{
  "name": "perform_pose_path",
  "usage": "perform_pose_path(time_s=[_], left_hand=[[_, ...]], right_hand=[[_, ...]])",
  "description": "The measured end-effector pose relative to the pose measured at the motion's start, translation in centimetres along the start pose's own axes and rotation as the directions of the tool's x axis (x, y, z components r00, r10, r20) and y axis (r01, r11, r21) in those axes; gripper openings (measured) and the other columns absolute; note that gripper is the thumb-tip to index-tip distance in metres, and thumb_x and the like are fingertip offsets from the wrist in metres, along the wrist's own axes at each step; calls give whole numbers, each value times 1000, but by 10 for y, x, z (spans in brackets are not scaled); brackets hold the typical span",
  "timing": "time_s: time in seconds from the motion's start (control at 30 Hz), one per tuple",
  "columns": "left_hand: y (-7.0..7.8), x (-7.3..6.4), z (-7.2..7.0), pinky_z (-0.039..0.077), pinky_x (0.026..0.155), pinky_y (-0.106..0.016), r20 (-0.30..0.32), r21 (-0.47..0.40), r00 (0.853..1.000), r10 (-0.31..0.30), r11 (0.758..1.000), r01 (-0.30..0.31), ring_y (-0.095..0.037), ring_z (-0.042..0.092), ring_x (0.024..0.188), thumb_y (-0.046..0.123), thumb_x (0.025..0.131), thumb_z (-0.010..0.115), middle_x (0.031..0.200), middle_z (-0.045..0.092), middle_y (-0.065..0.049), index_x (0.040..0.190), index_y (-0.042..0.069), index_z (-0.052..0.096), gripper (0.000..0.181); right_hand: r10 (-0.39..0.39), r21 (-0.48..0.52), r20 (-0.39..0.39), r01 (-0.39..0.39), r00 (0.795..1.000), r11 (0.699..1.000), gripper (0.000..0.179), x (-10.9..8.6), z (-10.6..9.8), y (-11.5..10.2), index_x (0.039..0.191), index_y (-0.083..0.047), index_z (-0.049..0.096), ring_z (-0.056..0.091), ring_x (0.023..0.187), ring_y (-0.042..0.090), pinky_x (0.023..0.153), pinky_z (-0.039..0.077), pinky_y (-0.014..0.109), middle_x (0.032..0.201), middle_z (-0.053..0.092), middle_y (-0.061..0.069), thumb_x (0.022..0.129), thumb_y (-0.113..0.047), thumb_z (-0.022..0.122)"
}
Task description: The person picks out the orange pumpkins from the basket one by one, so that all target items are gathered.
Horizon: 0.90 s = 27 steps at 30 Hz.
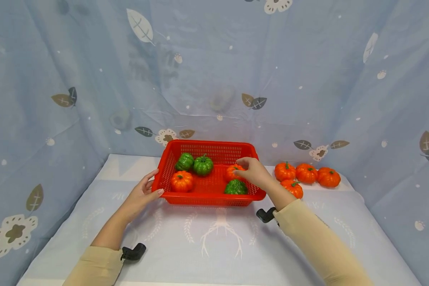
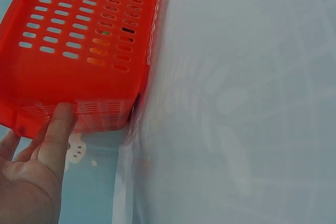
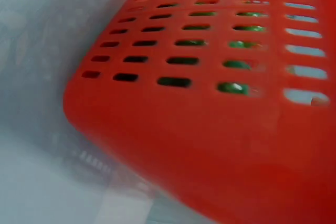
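Observation:
A red plastic basket (image 1: 200,195) with slotted walls holds small pumpkins. My left hand (image 1: 140,197) rests against its left end, thumb at the front corner and fingers spread along the rim. The left wrist view shows these extended fingers (image 2: 55,142) touching the end wall. Inside the basket's right part, my right hand (image 1: 253,171) pinches an orange pumpkin (image 1: 230,173), partly covered by the fingers. Just in front of it lies a green bumpy pumpkin (image 1: 236,187). Towards the left are two green pumpkins (image 1: 203,165) and another orange pumpkin (image 1: 181,181). The right wrist view shows only the basket's outside (image 3: 157,124).
Several orange pumpkins (image 1: 306,173) sit on the table to the right of the basket, one of them (image 1: 292,189) close behind my right forearm. A pale printed cloth covers the table (image 1: 214,254). Blue patterned curtains (image 1: 207,71) hang behind and at both sides.

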<state>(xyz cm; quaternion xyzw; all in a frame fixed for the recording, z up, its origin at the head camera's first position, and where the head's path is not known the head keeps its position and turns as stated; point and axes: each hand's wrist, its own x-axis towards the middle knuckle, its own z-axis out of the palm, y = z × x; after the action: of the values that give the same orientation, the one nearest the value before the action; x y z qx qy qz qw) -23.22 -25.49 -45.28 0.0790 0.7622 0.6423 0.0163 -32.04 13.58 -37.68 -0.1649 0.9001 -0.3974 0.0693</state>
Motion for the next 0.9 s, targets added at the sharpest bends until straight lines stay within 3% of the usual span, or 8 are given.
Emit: perform_pose_path(time_s=[0.33,0.63,0.9], left_hand=[[2,0,0,54,92,-28,-6,11,1000,-6,1000,6,-46,44,134,12,97,65,152,37,-28,160,13,17,80],[3,1,1,53,92,-26,10,-22,1000,2,1000,-2,-45,43,135,13,96,67,152,37,-28,160,13,18,80],[2,0,0,53,91,-24,10,-33,1000,16,999,-15,-47,44,133,14,96,67,151,37,-30,160,11,17,81]], right_hand=[[123,-112,-37,-127,992,986,57,25,16,3,143,-3,51,54,124,34,104,46,50,142,53,19,93,-22,72],[191,-136,18,-187,981,973,65,36,23,11,147,1,42,51,125,32,109,42,48,144,51,21,94,-22,70],[187,-161,72,-173,980,972,66,45,26,11,147,4,42,48,128,35,113,36,49,144,49,24,92,-19,72]])
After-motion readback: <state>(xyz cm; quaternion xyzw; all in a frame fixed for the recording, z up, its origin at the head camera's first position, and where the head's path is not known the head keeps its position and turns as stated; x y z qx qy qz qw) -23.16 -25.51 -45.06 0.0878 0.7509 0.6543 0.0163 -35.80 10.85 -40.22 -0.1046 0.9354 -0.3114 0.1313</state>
